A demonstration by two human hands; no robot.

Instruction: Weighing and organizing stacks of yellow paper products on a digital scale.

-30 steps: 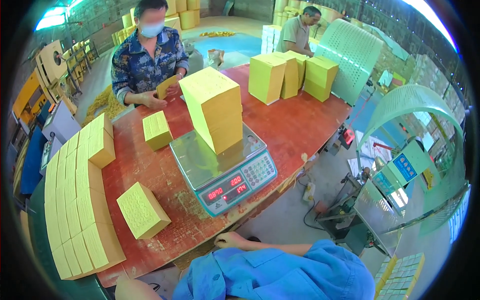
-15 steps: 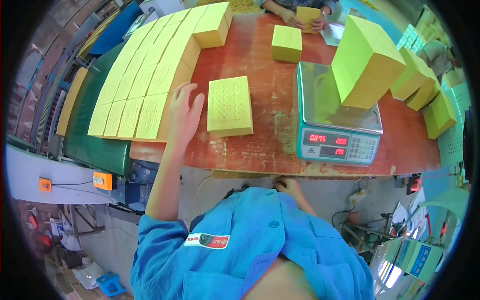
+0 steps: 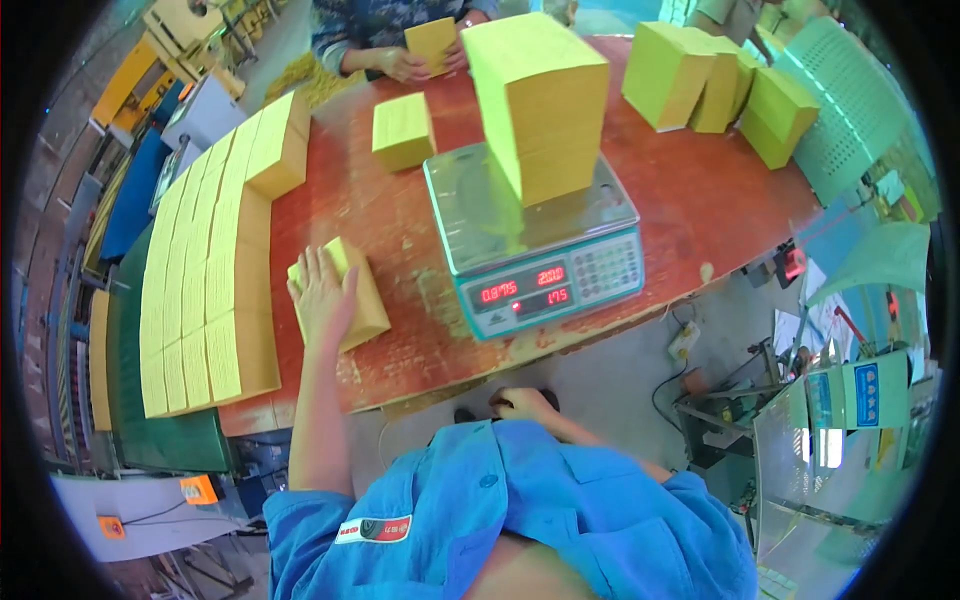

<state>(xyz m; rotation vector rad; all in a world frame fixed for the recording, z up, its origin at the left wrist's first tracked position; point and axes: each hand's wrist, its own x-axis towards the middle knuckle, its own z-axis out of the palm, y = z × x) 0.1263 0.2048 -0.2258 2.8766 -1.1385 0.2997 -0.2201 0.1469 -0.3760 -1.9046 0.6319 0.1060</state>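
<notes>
— Left hand [image 3: 322, 292]? Lay flat, fingers spread wide, palm down on a small stack of yellow paper sheets [image 3: 350, 290]. Pressed on top, gripped nothing.

— And the stack itself? Sat on the red wooden table [image 3: 700, 200], near the front edge, tilted a little off square. Just right of the long row of yellow paper bundles [image 3: 215, 270] along the table's left side. Just left of the electronic scale [image 3: 540, 250], not touching it.

— Right hand [image 3: 520, 403]? Hung low, below the table's front edge, close to the blue work jacket [image 3: 520, 520]. Partly hidden; looked loosely curled, held nothing visible. Could not tell more than that.

— On the scale? Carried a tall block of yellow paper [image 3: 540, 100], upright on the steel pan, toward its back right. Red digits lit on the front panel, keypad beside them.

— Further back? Showed a smaller yellow block [image 3: 403, 130] alone on the table, behind the scale's left corner. Beyond it, a second person's hands [image 3: 400, 65] at the far edge, holding a thin yellow packet [image 3: 432, 42]. Off to the right, several more yellow blocks [image 3: 700, 70] grouped together, well apart from the scale.

— Floor side? Had a green perforated panel [image 3: 850, 110] past the table's right end.
</notes>
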